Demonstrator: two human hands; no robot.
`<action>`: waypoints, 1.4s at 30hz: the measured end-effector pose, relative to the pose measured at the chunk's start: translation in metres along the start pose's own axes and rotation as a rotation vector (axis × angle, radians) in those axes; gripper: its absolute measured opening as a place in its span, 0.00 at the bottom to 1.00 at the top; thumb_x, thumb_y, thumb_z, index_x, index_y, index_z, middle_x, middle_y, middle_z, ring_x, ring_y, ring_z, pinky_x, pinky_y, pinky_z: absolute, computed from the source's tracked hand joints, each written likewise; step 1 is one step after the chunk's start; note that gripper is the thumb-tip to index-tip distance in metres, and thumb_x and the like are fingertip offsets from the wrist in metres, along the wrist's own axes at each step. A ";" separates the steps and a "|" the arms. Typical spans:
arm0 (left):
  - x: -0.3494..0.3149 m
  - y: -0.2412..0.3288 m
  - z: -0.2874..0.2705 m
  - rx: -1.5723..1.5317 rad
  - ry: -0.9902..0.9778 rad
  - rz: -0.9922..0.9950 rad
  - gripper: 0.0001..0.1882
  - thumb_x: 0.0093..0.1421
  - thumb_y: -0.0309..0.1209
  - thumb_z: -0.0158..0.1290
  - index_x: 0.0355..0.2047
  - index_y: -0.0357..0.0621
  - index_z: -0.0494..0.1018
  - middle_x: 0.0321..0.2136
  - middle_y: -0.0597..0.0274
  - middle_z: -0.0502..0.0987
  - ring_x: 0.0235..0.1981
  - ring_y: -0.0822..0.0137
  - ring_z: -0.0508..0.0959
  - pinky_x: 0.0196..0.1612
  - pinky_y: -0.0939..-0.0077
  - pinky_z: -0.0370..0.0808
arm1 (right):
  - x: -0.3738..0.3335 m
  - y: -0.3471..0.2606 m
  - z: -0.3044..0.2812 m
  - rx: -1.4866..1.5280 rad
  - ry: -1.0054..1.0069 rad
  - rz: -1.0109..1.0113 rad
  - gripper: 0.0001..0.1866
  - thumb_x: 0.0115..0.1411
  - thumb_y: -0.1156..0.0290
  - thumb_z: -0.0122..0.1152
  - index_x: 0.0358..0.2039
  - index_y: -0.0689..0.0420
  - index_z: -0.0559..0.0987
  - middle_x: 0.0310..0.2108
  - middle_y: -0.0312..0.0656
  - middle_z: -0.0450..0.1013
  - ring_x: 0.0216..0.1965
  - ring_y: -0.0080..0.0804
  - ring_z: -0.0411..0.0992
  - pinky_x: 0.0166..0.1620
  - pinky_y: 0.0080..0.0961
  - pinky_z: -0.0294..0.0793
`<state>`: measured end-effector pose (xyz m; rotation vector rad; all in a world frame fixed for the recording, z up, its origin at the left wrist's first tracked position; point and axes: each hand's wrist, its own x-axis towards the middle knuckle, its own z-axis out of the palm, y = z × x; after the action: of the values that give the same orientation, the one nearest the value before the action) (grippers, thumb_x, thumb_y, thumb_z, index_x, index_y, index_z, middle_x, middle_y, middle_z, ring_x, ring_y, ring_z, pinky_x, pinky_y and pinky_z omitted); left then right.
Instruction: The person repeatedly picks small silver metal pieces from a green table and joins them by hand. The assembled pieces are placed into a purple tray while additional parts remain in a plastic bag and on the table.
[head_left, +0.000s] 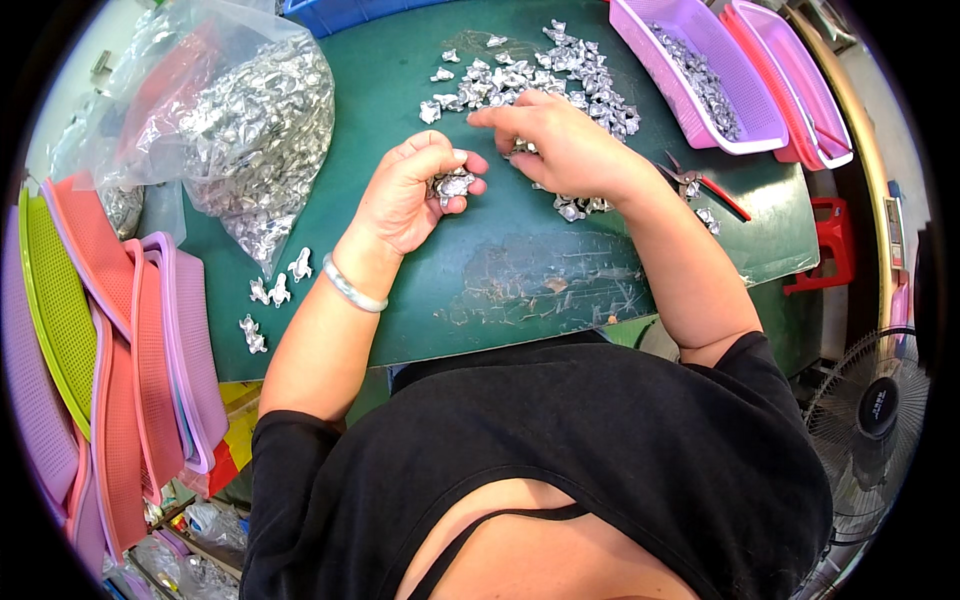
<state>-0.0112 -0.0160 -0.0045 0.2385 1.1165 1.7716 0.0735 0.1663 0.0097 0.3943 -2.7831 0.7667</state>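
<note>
My left hand (408, 190) is curled around several small silver metal castings (453, 186), held just above the green table (420, 300). To its right, my right hand (560, 145) reaches over a loose pile of the same castings (590, 85), its index finger pointing left. The thumb and other fingers are partly bent, and whether a piece sits beneath them is hidden. More castings lie under and beside the right wrist. A few single castings (279, 291) rest near my left forearm.
A clear bag (260, 130) full of castings stands at the left. Stacked plastic baskets (120, 380) line the left edge. Red-handled pliers (722, 198) lie right of my forearm, below a purple basket (760, 125) holding castings. A fan (870, 430) and red stool (830, 240) stand right.
</note>
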 end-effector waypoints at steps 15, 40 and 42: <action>0.001 -0.002 0.002 0.177 0.046 -0.048 0.08 0.56 0.31 0.47 0.32 0.38 0.69 0.21 0.63 0.71 0.19 0.72 0.72 0.15 0.87 0.63 | 0.001 -0.006 0.003 -0.143 -0.006 -0.012 0.25 0.43 0.78 0.56 0.46 0.57 0.69 0.26 0.42 0.71 0.35 0.40 0.68 0.39 0.33 0.67; -0.001 0.002 0.003 0.093 0.040 -0.086 0.09 0.57 0.31 0.46 0.26 0.38 0.69 0.19 0.63 0.71 0.17 0.72 0.71 0.13 0.89 0.64 | -0.001 0.004 0.003 -0.144 0.031 -0.001 0.21 0.44 0.82 0.54 0.42 0.58 0.72 0.23 0.39 0.70 0.30 0.37 0.66 0.37 0.31 0.67; -0.001 0.002 0.002 0.090 0.031 -0.082 0.09 0.57 0.32 0.46 0.26 0.38 0.69 0.19 0.63 0.71 0.17 0.72 0.71 0.13 0.89 0.64 | 0.000 0.005 0.005 -0.110 0.043 -0.014 0.21 0.44 0.82 0.54 0.42 0.58 0.72 0.22 0.39 0.69 0.29 0.37 0.66 0.36 0.31 0.67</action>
<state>-0.0104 -0.0155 -0.0014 0.2168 1.2129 1.6595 0.0715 0.1680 0.0029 0.3727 -2.7636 0.6084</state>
